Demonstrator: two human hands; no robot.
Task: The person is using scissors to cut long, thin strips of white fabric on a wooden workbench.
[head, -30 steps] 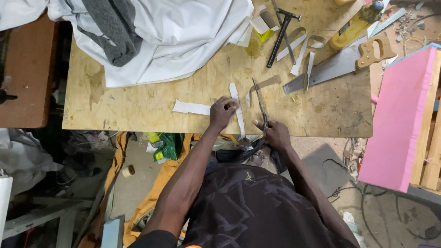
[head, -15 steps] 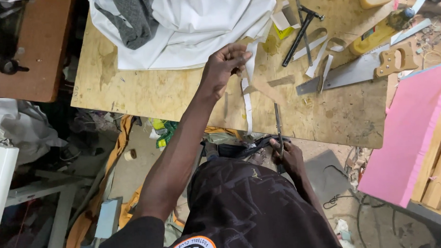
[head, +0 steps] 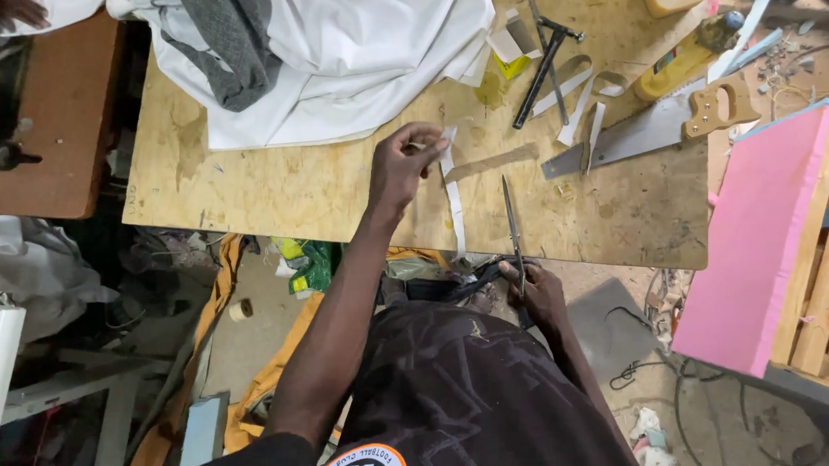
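Note:
My left hand is stretched out over the plywood table and pinches the top end of a long white strip, which trails down toward the table's near edge. My right hand stays close to my body at that edge, closed on the handles of long scissors whose blades point away across the table, just right of the strip. A brown strip lies flat beside my left hand's fingers.
White cloth with a grey garment covers the table's far left. A handsaw, a black metal tool, a yellow bottle and loose white strips lie at right. A pink foam slab leans on wooden slats.
My left hand rose from the near edge toward the table's middle, lifting the white strip, then drew back slightly. My right hand with the scissors stayed near the edge.

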